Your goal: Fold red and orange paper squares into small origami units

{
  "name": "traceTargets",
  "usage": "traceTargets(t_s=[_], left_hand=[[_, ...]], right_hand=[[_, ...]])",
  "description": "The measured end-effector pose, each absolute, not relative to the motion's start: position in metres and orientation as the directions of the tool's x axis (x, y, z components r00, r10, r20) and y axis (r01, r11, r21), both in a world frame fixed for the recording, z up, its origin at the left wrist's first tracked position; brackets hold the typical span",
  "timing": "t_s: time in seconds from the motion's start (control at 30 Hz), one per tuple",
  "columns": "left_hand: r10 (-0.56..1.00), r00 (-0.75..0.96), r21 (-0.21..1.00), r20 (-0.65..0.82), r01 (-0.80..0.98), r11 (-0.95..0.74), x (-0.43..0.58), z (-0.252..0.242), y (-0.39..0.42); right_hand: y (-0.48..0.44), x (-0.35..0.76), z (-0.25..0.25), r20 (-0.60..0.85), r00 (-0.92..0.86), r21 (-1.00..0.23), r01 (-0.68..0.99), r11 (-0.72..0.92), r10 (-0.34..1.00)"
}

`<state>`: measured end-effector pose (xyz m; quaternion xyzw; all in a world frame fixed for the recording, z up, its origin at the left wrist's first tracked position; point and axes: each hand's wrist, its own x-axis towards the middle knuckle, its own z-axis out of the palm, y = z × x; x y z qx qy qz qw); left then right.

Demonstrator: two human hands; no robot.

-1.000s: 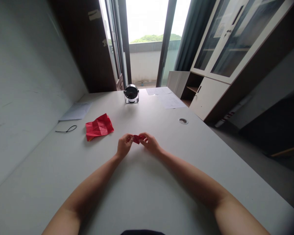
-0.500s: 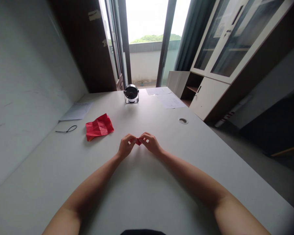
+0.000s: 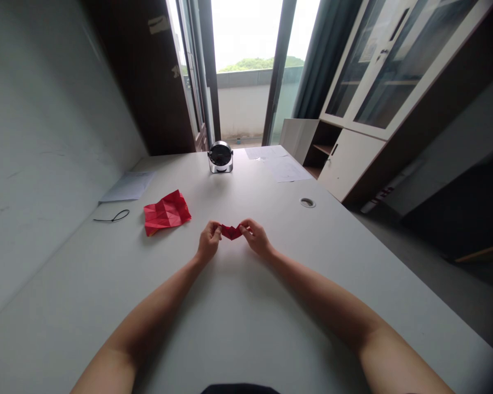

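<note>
A small folded red paper is stretched between my two hands above the white table; its lower edge comes to a point in the middle. My left hand pinches its left end between thumb and fingers. The right end is pinched by my right hand. To the left of my hands lies a larger creased red sheet, flat but uneven, with a little yellow at its lower edge.
A round black and silver device stands at the back. White papers lie at the back right and more papers at the left wall. A black cord loop is near the left edge. A round cable hole is at the right.
My hands have moved slightly apart, and more of the small folded red paper shows between them. The larger red sheet has stayed in place.
</note>
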<state>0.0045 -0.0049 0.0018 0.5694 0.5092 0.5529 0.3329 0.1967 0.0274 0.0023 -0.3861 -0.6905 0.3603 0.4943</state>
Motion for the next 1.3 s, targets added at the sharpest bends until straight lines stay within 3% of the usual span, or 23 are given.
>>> traceTargets(t_s=[0.3,0.47,0.63,0.87,1.3], left_hand=[[0.928,-0.291,0.973,0.231,0.070,-0.220,-0.005,-0.011,0.008],[0.924,-0.253,0.947,0.286,0.220,-0.233,-0.003,-0.005,0.002],[0.923,-0.194,0.898,0.331,0.365,-0.245,0.001,0.006,-0.008],[0.939,-0.126,0.925,0.320,0.258,-0.280,0.008,0.008,-0.011],[0.974,-0.012,0.953,0.226,0.207,-0.219,0.008,0.007,-0.011]], right_hand=[[0.030,0.202,-0.001,0.349,-0.147,-0.898,0.229,0.375,0.926],[0.029,0.201,-0.004,0.404,-0.215,-0.852,0.264,0.451,0.889],[0.022,0.198,-0.001,0.506,-0.361,-0.700,0.359,0.618,0.783],[0.023,0.201,0.002,0.493,-0.392,-0.580,0.518,0.629,0.777],[0.020,0.201,0.005,0.457,-0.501,-0.519,0.520,0.678,0.735]])
